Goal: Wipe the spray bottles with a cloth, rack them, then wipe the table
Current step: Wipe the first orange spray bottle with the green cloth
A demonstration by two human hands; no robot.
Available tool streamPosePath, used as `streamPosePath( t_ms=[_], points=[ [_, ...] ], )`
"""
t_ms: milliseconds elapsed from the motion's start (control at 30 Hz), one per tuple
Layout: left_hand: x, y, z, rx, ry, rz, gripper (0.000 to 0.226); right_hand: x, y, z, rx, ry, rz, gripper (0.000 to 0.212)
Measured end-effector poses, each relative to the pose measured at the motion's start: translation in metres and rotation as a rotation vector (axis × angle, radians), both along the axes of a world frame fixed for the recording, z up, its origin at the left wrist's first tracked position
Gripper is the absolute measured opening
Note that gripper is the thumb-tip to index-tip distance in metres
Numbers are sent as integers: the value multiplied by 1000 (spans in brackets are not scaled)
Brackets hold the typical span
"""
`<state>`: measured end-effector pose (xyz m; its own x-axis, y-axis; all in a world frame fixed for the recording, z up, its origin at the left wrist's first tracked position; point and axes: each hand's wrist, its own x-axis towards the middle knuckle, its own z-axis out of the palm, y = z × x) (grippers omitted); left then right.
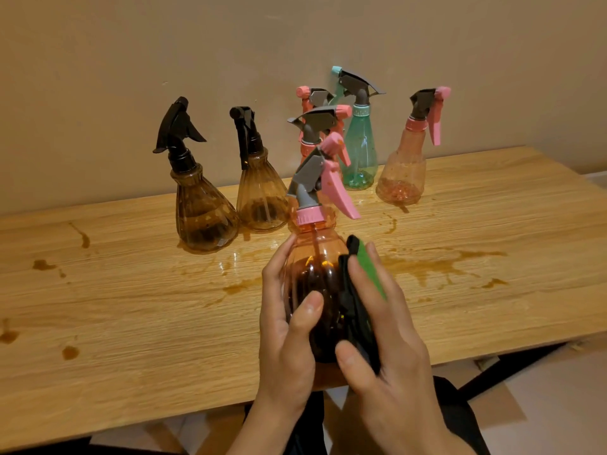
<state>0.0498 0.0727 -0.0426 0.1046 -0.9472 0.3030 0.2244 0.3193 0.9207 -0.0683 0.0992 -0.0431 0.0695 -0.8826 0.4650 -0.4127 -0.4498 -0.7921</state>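
The left hand (285, 336) gripped the pink-capped spray bottle (315, 267) above the table's (131, 307) near edge, thumb and fingers curled round its body. The right hand (391, 349) held a black-and-green cloth (356, 310) against its side, fingers and thumb clasping it. Brown spills (427, 267) marked the wood. Beyond stood two brown bottles (203, 218), pink ones (402, 169) and a teal bottle (359, 149), any collar marking too small to read.
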Motion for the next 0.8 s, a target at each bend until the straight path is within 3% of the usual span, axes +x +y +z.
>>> streamPosePath(
  t_ms=[267,500,633,800],
  points=[
    [3,-5,-3,33,-75,26,63,1,-1,7,127,-240,68,64],
    [-3,-3,-1,28,-155,50,51,3,-2,9,66,-76,25,69],
    [-3,-1,1,10,-166,39,66,1,-3,11,64,-50,44,59],
    [-3,-1,0,27,-129,34,65,0,-12,15,-19,-31,25,57]
  ],
)
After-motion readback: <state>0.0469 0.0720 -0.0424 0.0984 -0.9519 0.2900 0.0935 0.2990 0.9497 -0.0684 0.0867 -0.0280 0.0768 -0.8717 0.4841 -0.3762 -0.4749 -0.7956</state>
